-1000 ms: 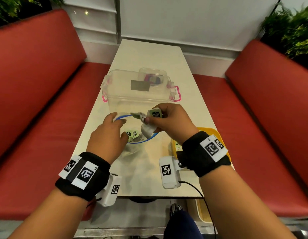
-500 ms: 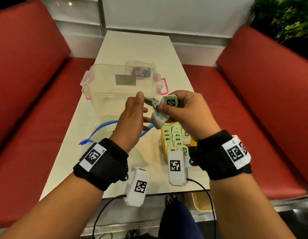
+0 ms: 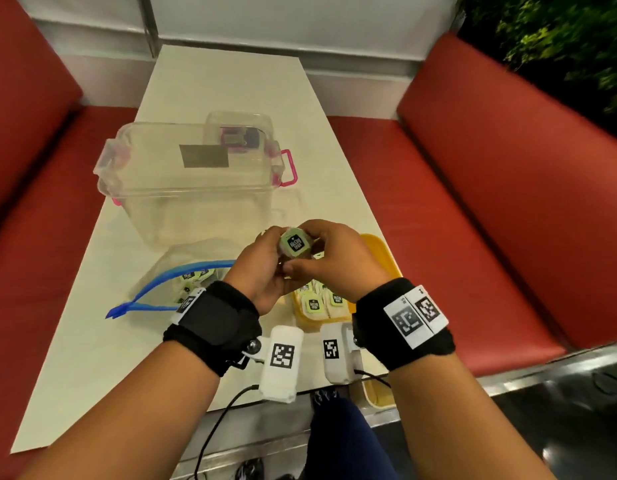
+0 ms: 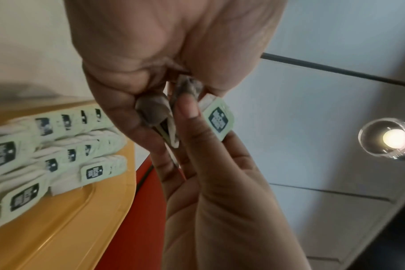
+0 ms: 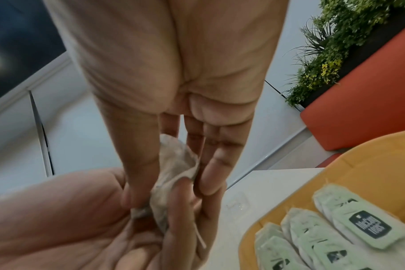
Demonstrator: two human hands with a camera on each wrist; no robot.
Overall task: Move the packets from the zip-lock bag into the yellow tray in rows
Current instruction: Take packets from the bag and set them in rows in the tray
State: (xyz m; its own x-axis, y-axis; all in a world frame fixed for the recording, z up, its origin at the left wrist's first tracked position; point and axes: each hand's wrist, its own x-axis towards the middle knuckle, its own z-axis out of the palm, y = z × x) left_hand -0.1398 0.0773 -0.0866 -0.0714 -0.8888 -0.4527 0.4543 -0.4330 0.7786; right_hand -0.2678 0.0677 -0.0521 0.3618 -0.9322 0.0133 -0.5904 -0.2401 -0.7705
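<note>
1. We hold one packet (image 3: 296,242) up between both hands, above the near end of the surface (image 3: 227,84) and over the tray (image 3: 381,252).
2. Our left hand (image 3: 262,271) and right hand (image 3: 331,258) meet around it. The fingers of both are curled in and pinched on the packet, so each grip is clamped on it.
3. From the head view, the packet's green tag with dark print faces up, sitting at the top of the two grips between the fingertips.
4. The left wrist view shows what the head view hides: the left hand (image 4: 173,54) pinches the greyish pouch (image 4: 187,87), while the tag (image 4: 219,120) sticks out to the side past the right hand (image 4: 220,182).
5. The right wrist view shows the crumpled pouch (image 5: 173,164) squeezed between the right hand (image 5: 173,73) thumb and fingers, with the left hand (image 5: 69,219) fingers pressed on it from below. A thin string hangs from it.
6. Other packets (image 3: 321,303) lie in rows in the yellow tray, just below our hands. The wrist views show their green tags overlapping in lines.
7. The bag (image 3: 168,275), with a blue zip edge, lies open on the surface to the left of the tray, with a few packets inside.
8. A clear box (image 3: 189,192) stands beyond the bag. Red seats (image 3: 490,202) run along both sides.
</note>
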